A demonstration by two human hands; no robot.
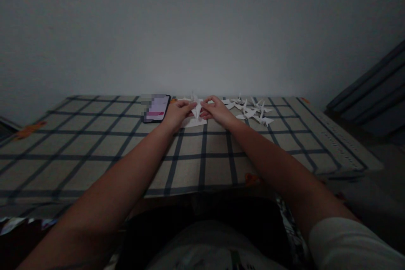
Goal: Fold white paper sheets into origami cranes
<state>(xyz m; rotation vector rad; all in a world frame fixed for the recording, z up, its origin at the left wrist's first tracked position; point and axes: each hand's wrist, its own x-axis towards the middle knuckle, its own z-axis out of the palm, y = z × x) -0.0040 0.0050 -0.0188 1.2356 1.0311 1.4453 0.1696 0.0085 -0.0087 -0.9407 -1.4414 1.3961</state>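
Between my two hands is a folded white paper crane (196, 110), its narrow points up and down. My left hand (177, 113) pinches its left side with thumb and fingers. From the other side my right hand (217, 111) grips its right edge, fingers curled. Under the hands lies a flat sheet of white paper (193, 122), partly covered by them. Several finished white paper cranes (249, 112) sit in a cluster just right of my right hand.
A phone (157, 109) with a lit screen lies left of my left hand. The checked tablecloth (190, 160) covers the table up to a plain grey wall (202, 29). Dark striped fabric (373, 88) hangs at the far right.
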